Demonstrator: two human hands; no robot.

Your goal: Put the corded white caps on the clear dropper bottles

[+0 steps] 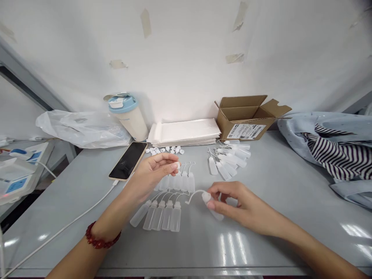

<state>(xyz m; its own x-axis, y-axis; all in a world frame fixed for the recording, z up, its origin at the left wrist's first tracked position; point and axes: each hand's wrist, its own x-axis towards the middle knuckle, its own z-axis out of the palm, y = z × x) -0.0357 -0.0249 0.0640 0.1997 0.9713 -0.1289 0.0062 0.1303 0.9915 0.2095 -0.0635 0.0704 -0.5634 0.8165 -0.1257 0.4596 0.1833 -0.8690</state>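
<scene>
Between the thumb and fingers of my left hand point(158, 170) is a small white cap point(178, 165), held above a row of bottles. My right hand point(234, 199) grips a translucent squeeze bottle point(215, 211) by its neck; a thin curved spout tube point(195, 193) sticks out from its top toward the left. Two rows of similar bottles with bent tubes lie between my hands: a nearer row point(162, 217) and a farther row point(187, 183), partly hidden by my left hand. Beyond my left hand, several loose white caps point(165, 149) are scattered on the table.
A pile of bottles point(229, 159) lies right of centre on the grey table point(261, 252). Behind stand a cardboard box point(247, 120), a stack of white envelopes point(186, 131) and a tumbler point(130, 118). A phone point(128, 161) with a cable, a plastic bag point(84, 130) and striped cloth point(343, 151) flank them.
</scene>
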